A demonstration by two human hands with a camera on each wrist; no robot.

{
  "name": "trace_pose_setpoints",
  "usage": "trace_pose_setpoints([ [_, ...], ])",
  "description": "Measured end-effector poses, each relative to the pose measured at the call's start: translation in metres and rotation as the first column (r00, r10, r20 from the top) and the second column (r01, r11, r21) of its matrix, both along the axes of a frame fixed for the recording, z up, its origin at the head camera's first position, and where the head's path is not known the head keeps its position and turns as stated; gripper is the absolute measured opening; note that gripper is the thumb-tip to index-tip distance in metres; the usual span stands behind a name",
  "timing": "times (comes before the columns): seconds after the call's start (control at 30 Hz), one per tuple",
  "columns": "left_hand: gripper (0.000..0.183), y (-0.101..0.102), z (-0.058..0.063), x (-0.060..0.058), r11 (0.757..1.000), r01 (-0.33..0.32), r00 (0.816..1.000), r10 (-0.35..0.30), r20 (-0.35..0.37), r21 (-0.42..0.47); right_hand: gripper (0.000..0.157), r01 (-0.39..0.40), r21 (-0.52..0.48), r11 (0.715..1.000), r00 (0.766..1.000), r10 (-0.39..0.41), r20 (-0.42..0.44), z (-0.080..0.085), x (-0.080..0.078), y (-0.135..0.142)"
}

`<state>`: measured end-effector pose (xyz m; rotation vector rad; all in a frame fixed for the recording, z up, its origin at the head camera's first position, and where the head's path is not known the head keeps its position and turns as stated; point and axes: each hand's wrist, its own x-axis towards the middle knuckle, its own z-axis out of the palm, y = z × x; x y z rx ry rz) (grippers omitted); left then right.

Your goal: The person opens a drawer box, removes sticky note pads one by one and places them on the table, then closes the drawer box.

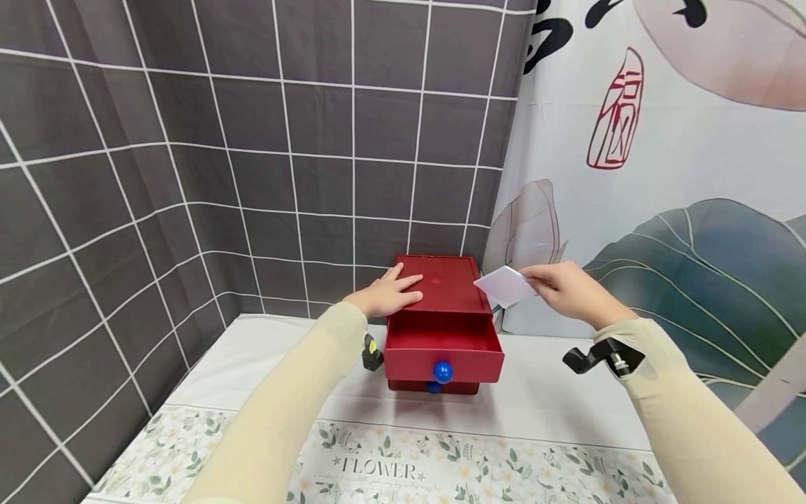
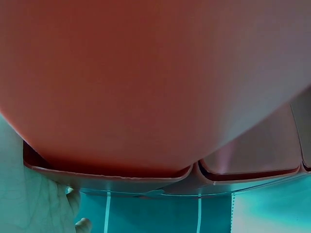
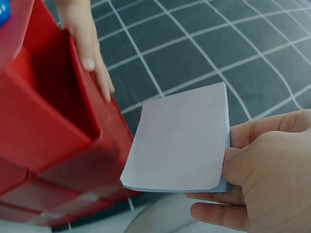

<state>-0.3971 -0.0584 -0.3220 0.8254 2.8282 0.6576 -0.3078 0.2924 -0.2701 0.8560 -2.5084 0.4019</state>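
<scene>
A red drawer box [image 1: 434, 280] stands against the back wall, its upper drawer [image 1: 415, 364] pulled out. A blue ball knob [image 1: 443, 372] sits on that drawer's front, and the part of the drawer's inside that shows holds nothing. On the box's top left side rests my left hand [image 1: 385, 292], fingers spread. My right hand [image 1: 563, 288] pinches a small white notepad [image 3: 180, 141] by one edge, thumb on top. The notepad [image 1: 506, 285] is in the air to the right of the box. Red plastic fills most of the left wrist view.
Below the upper drawer is a lower drawer [image 1: 415, 386] with a blue knob, pushed in. A white table cover [image 1: 277, 357] with a flower-print band lies under the box. Behind hang a grey grid curtain [image 1: 315, 182] and a painted white curtain [image 1: 567, 126].
</scene>
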Motion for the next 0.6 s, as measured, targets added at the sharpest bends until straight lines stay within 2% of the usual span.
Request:
trace_pose_setpoints([
  [0.23, 0.064, 0.0, 0.001, 0.001, 1.0, 0.001, 1.0, -0.001, -0.003, 0.004, 0.023, 0.073, 0.007, 0.997, 0.997, -0.073, 0.035, -0.014, -0.004, 0.02],
  [0.4, 0.064, 0.0, 0.0, 0.0, 1.0, 0.001, 1.0, -0.001, -0.011, -0.002, 0.021, 0.126, 0.029, 0.992, 0.987, -0.128, 0.096, -0.031, -0.01, 0.032],
  [0.6, 0.064, 0.001, 0.0, 0.0, 1.0, 0.002, 1.0, -0.002, -0.008, -0.002, 0.016, 0.11, 0.093, 0.99, 0.987, -0.12, 0.109, -0.061, -0.02, 0.039],
])
